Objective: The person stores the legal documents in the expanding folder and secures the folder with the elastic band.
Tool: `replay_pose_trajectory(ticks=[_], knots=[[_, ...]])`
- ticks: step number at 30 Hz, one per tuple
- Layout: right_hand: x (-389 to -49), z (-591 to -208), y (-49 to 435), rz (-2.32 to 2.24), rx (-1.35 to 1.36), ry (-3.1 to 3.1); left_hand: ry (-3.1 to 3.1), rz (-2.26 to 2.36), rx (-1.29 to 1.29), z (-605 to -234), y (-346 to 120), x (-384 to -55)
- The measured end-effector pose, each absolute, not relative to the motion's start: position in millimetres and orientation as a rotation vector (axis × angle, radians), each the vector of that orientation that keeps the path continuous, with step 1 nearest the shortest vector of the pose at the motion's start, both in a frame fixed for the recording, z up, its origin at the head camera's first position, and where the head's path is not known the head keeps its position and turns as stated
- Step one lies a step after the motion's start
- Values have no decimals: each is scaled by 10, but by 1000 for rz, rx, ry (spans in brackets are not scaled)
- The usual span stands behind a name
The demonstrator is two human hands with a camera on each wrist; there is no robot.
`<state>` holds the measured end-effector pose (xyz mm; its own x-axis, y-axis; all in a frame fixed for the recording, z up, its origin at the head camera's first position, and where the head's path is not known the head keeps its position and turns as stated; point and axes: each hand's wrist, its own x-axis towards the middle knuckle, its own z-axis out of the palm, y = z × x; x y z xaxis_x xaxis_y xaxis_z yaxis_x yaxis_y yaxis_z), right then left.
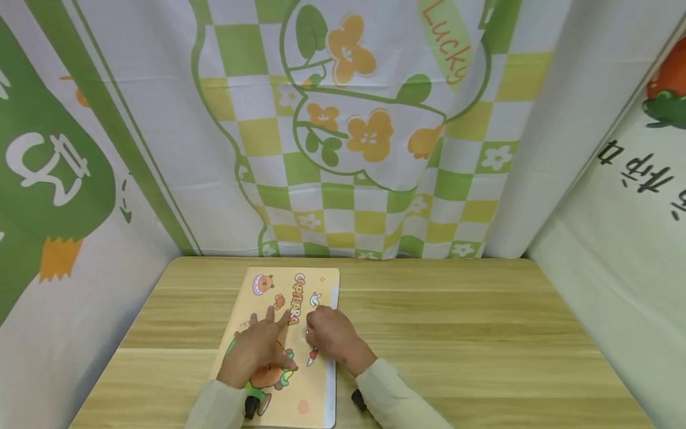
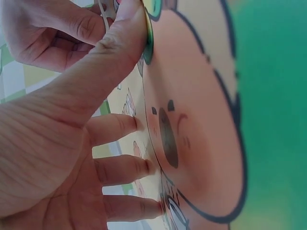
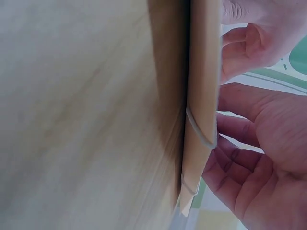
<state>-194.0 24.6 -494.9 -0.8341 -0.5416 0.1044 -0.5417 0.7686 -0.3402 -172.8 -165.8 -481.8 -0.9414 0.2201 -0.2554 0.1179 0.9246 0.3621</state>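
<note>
A cream file folder [image 1: 305,390] with capybara cartoons and the word CAPYBARA lies closed on the table. My left hand [image 1: 256,345] rests on its cover with the fingers spread, fingertips and thumb touching the surface. Near the folder's right edge, my right hand [image 1: 334,336] has its fingers curled above the cover. In the right wrist view, pale elastic cords [image 3: 198,130] wrap round the folder's edge beside that hand. A thin white elastic cord [image 2: 103,15] shows at the right hand's fingers in the left wrist view; the exact pinch is partly hidden.
The folder lies on a wood-grain table [image 1: 455,339], left of its middle. A green and white checked curtain [image 1: 354,196] hangs behind the far edge. Printed white cloth stands on both sides. Small black pieces [image 1: 359,399] show near each sleeve.
</note>
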Motion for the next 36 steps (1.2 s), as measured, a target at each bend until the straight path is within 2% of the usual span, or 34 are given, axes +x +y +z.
replay_pose_trajectory(ticks=[9,36], knots=[[-1954,-4949,165,461,873,-2960,2800,517,267,-4821,-1661,-1729],[-2014,-4902,72,563,804,-3054,2791,511,264,-4841,-1679,-1754]])
